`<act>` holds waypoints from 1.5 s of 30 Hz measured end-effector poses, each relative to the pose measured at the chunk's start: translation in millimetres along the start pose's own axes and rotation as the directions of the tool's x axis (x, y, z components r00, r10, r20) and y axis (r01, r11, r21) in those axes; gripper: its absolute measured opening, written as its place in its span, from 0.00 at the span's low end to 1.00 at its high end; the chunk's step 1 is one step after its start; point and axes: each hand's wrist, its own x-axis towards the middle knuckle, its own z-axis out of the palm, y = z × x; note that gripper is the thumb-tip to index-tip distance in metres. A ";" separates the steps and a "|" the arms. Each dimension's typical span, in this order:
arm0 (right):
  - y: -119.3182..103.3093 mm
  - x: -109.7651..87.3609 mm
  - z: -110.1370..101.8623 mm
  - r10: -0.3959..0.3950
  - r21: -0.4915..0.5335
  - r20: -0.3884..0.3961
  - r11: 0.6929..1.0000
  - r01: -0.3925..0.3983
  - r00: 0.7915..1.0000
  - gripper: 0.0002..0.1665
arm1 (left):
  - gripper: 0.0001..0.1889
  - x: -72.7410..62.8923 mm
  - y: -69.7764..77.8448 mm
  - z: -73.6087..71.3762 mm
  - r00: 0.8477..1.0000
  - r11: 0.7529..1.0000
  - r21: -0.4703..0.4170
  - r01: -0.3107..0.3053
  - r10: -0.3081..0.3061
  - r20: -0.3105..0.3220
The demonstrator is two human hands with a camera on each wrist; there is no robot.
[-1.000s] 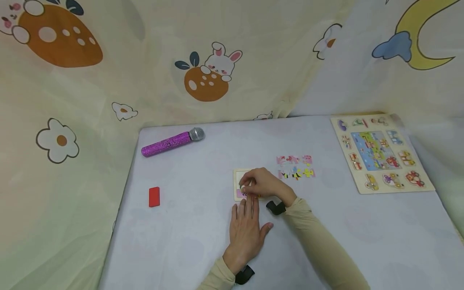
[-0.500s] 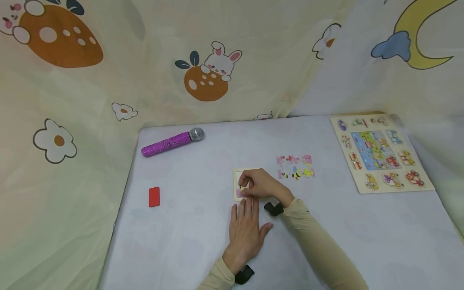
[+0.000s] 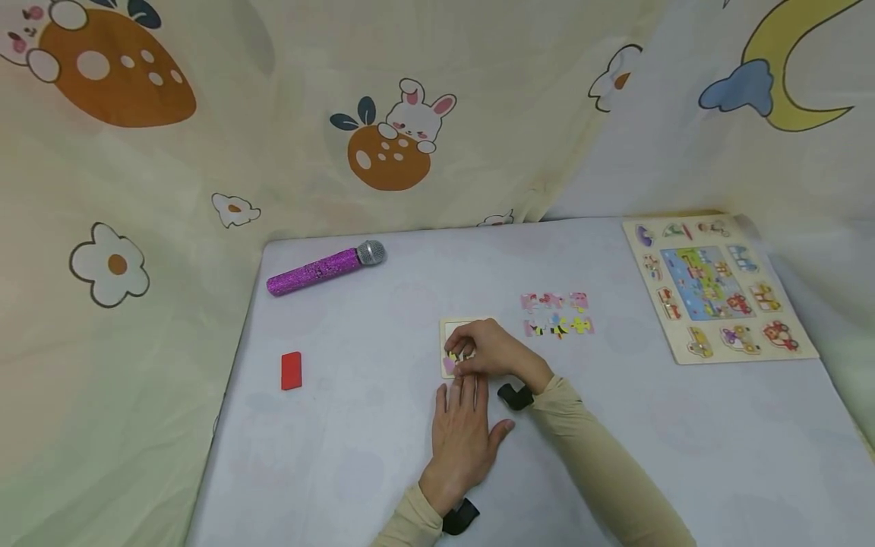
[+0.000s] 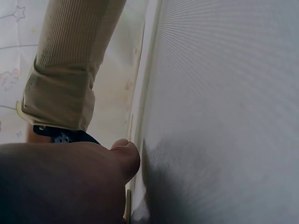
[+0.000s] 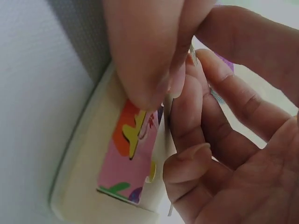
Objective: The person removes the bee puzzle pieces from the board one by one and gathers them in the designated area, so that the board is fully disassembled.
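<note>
My right hand (image 3: pixel 497 348) is over a small light wooden puzzle board (image 3: pixel 443 334), fingers curled and thumb against them. In the right wrist view its fingers pinch a thin puzzle piece (image 5: pixel 168 114), seen almost edge-on; its picture is hidden. A pink puzzle piece (image 5: pixel 117 170) with orange, yellow and green print lies in the board beside those fingers. My left hand (image 3: pixel 465 441) lies palm down with fingers straight, the fingertips right at the board's near edge. Only its thumb side (image 4: pixel 124 156) shows large in the left wrist view.
Two rows of loose puzzle pieces (image 3: pixel 558 325) lie right of the board. A larger picture puzzle board (image 3: pixel 738 338) lies at the far right. A purple glitter microphone (image 3: pixel 314 275) is at the back left, with a red block (image 3: pixel 291 371) nearer.
My right fingers have shifted slightly left and nearer over the puzzle board, and more of the pink and yellow print shows at its left. The left hand has stayed in place.
</note>
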 end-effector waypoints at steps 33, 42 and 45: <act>46.4 -62.0 -36.9 0.007 -0.020 -0.288 1.000 -0.014 0.958 0.19 | 0.50 3.4 -4.1 -0.1 1.000 1.000 -0.027 -0.011 0.011 0.025; 71.1 -103.9 -57.8 0.110 -0.031 -0.351 0.991 -0.129 0.930 0.19 | 0.45 7.6 -6.8 -1.8 1.000 0.995 -0.093 -0.023 0.022 -0.007; 74.8 -111.8 -58.8 0.147 -0.027 -0.337 0.986 -0.166 0.930 0.19 | 0.43 8.5 -7.2 -2.6 0.999 0.993 -0.116 -0.023 0.020 -0.026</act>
